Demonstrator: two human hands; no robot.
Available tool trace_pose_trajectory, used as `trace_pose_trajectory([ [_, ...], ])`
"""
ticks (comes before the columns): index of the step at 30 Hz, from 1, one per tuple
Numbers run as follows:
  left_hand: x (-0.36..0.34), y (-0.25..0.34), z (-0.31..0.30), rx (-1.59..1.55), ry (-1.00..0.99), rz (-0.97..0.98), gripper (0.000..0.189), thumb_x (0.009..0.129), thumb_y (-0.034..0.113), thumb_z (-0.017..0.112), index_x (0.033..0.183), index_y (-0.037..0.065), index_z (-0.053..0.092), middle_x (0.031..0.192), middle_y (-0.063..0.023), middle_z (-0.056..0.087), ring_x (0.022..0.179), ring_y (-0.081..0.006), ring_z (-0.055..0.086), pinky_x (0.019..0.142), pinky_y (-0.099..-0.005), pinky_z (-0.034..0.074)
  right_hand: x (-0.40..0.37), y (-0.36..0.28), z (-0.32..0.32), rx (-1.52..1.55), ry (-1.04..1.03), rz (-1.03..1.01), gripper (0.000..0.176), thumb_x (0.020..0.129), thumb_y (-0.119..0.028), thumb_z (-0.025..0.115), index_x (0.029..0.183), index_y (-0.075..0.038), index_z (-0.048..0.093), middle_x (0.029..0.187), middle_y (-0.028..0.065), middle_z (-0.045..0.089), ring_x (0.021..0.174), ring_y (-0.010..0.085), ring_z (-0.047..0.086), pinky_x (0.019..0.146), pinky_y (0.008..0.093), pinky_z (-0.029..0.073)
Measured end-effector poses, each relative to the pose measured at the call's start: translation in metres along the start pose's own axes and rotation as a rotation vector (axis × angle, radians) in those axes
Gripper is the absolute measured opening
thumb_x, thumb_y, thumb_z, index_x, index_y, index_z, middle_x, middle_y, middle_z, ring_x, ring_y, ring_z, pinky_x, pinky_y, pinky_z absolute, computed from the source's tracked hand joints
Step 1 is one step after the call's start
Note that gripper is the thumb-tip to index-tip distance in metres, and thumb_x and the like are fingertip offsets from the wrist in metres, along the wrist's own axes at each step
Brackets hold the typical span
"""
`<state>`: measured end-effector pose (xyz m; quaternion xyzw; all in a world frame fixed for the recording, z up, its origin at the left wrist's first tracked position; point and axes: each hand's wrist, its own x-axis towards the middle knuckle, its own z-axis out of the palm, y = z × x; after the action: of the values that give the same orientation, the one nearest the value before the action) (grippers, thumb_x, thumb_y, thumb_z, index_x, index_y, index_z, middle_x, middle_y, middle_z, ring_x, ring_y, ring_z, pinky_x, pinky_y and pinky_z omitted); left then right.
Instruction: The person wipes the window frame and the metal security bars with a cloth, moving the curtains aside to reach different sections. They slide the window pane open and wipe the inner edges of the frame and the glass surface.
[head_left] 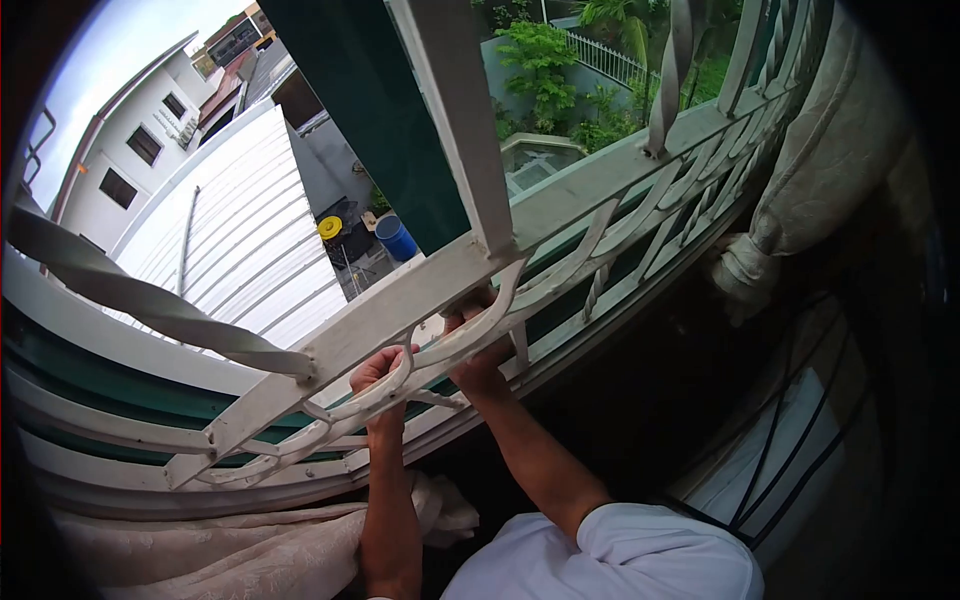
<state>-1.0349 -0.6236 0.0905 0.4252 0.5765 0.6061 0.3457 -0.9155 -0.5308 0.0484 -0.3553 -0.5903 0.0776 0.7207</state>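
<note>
Both of my hands reach through the scrollwork of a white metal window grille (400,290). My left hand (378,372) is behind a curved bar at the lower middle, its fingers bent; whatever lies between them is too small to make out. Just to the right, my right hand (478,335) is mostly hidden behind the scroll bars, under the thick horizontal bar, and its fingers are not clear. A small pale patch shows between the two hands. The dark green window panel (370,110) stands behind the upright bar above them.
A patterned curtain (240,550) lies at the lower left, and a knotted curtain (800,190) hangs at the right. Twisted bars (150,290) cross the left side. Outside are a white corrugated roof (230,230), a blue barrel (396,238) and plants (540,75).
</note>
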Motion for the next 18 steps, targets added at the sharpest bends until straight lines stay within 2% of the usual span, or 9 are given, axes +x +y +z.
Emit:
trace_pose_trajectory([
  [2, 0.0, -0.005, -0.004, 0.031, 0.014, -0.005, 0.021, 0.097, 0.017, 0.072, 0.1, -0.003, 0.076, 0.086, -0.002, 0.073, 0.073, -0.0051, 0.06, 0.069, -0.0211, 0.048, -0.032, 0.009, -0.011, -0.084, -0.059, -0.022, 0.032, 0.09, -0.016, 0.065, 0.116, 0.003, 0.061, 0.109, 0.0256, 0.059, 0.093, 0.046, 0.061, 0.078, 0.058, 0.049],
  [5, -0.006, -0.014, -0.011, 0.052, 0.019, 0.048, 0.023, 0.096, 0.019, 0.073, 0.101, -0.003, 0.076, 0.086, -0.0024, 0.073, 0.075, -0.0061, 0.06, 0.071, -0.0224, 0.049, -0.045, 0.006, -0.015, -0.217, -0.153, 0.141, 0.03, 0.086, -0.01, 0.065, 0.111, 0.005, 0.057, 0.104, 0.0245, 0.058, 0.093, 0.0457, 0.061, 0.079, 0.056, 0.05],
  [8, -0.011, -0.012, -0.014, 0.158, 0.052, 0.056, 0.024, 0.095, 0.02, 0.074, 0.1, -0.003, 0.076, 0.087, -0.0028, 0.072, 0.076, -0.0068, 0.06, 0.072, -0.0232, 0.049, -0.06, 0.012, -0.007, -0.376, -0.178, 0.606, 0.026, 0.088, 0.001, 0.058, 0.112, 0.006, 0.049, 0.106, 0.0249, 0.053, 0.098, 0.0457, 0.057, 0.085, 0.0536, 0.047],
  [9, -0.012, -0.016, -0.016, 0.155, 0.057, 0.056, 0.024, 0.095, 0.02, 0.074, 0.1, -0.003, 0.076, 0.087, -0.0028, 0.072, 0.076, -0.0068, 0.06, 0.072, -0.0232, 0.049, -0.052, 0.006, -0.009, -0.303, -0.183, 0.713, 0.026, 0.09, 0.001, 0.057, 0.114, 0.007, 0.048, 0.11, 0.025, 0.052, 0.102, 0.0441, 0.056, 0.089, 0.0514, 0.046],
  [11, -0.013, -0.026, -0.019, 0.111, 0.022, 0.256, 0.024, 0.095, 0.02, 0.074, 0.099, -0.003, 0.075, 0.086, -0.0033, 0.073, 0.076, -0.0072, 0.06, 0.072, -0.0238, 0.05, -0.059, 0.011, -0.006, -0.273, -0.123, 0.716, 0.026, 0.091, -0.001, 0.058, 0.114, 0.007, 0.048, 0.111, 0.0246, 0.053, 0.101, 0.043, 0.056, 0.089, 0.0504, 0.046],
  [13, -0.019, -0.007, -0.007, 0.011, 0.046, 0.189, 0.024, 0.095, 0.02, 0.073, 0.099, -0.004, 0.075, 0.086, -0.004, 0.073, 0.077, -0.0075, 0.061, 0.073, -0.024, 0.05, -0.056, 0.012, -0.003, -0.236, -0.054, 0.699, 0.026, 0.092, -0.002, 0.058, 0.115, 0.007, 0.049, 0.111, 0.0242, 0.053, 0.101, 0.0419, 0.056, 0.089, 0.0493, 0.046],
  [15, -0.017, 0.012, 0.001, -0.008, 0.055, 0.175, 0.023, 0.096, 0.019, 0.072, 0.098, -0.004, 0.075, 0.089, -0.0062, 0.074, 0.079, -0.0081, 0.062, 0.075, -0.0244, 0.051, -0.049, 0.006, 0.006, -0.166, 0.061, 0.5, 0.043, 0.088, -0.019, 0.075, 0.115, 0.007, 0.054, 0.117, 0.0267, 0.054, 0.11, 0.043, 0.055, 0.094, 0.0504, 0.046],
  [16, -0.008, 0.012, -0.004, 0.028, -0.033, 0.167, 0.022, 0.096, 0.018, 0.071, 0.098, -0.003, 0.075, 0.089, -0.0064, 0.074, 0.079, -0.0083, 0.062, 0.075, -0.0245, 0.051, -0.02, -0.013, 0.006, -0.153, 0.063, 0.485, 0.043, 0.088, -0.019, 0.075, 0.115, 0.007, 0.054, 0.117, 0.0267, 0.054, 0.11, 0.043, 0.055, 0.094, 0.0504, 0.046],
  [18, -0.016, 0.017, 0.004, 0.069, 0.084, 0.222, 0.022, 0.097, 0.018, 0.071, 0.097, -0.004, 0.075, 0.089, -0.006, 0.075, 0.078, -0.0082, 0.062, 0.074, -0.0245, 0.051, 0.038, -0.052, 0.004, -0.082, 0.103, 0.09, 0.033, 0.092, -0.007, 0.064, 0.121, 0.007, 0.055, 0.111, 0.0255, 0.057, 0.098, 0.0436, 0.057, 0.086, 0.0505, 0.046],
])
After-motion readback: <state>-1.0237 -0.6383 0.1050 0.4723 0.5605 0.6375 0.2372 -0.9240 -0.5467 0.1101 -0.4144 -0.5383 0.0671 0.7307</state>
